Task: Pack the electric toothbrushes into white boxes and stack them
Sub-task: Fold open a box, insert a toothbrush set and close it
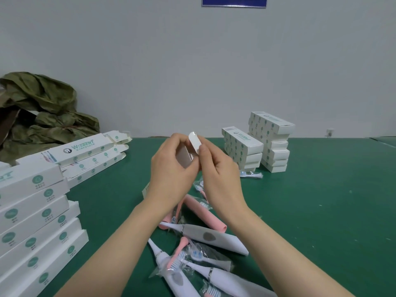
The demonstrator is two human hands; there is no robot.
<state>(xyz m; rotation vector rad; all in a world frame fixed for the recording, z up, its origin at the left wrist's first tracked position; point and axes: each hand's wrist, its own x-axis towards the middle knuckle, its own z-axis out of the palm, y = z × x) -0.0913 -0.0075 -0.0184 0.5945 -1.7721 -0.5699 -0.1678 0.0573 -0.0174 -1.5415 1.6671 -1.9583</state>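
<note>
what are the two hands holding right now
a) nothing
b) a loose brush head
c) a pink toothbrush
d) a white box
d: the left hand and the right hand both grip a white box held up above the green table, while the pink toothbrush lies on the table below them.

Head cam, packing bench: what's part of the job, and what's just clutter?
Job:
white box, held by left hand and right hand
loose toothbrushes
stacked boxes, far right
box piles, left

Lying about:
crumpled green wrapping
blue sign
wall socket
</note>
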